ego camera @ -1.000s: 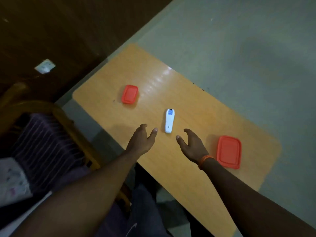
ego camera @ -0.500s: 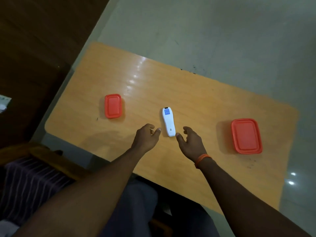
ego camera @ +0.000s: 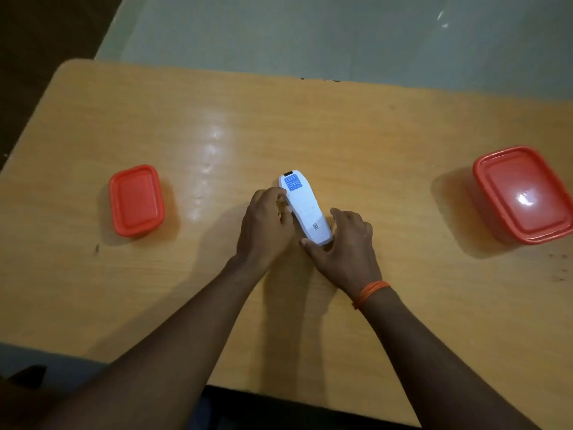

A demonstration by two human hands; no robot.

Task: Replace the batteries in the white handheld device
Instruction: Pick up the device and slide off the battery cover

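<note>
The white handheld device [ego camera: 305,209] lies on the wooden table [ego camera: 341,135], back side up, with a blue label near its far end and a small code mark near its near end. My left hand [ego camera: 265,226] wraps its fingers around the device's left edge. My right hand [ego camera: 344,248], with an orange band at the wrist, grips the near end from the right and below. No batteries are in sight.
A small closed red box [ego camera: 136,200] stands left of the device. A larger closed red box [ego camera: 524,193] stands at the table's right edge. Pale green floor [ego camera: 310,35] lies beyond the table's far edge.
Both hands have closed in from just short of the device and now grip it on either side. My head has moved closer and squared up over the table.
</note>
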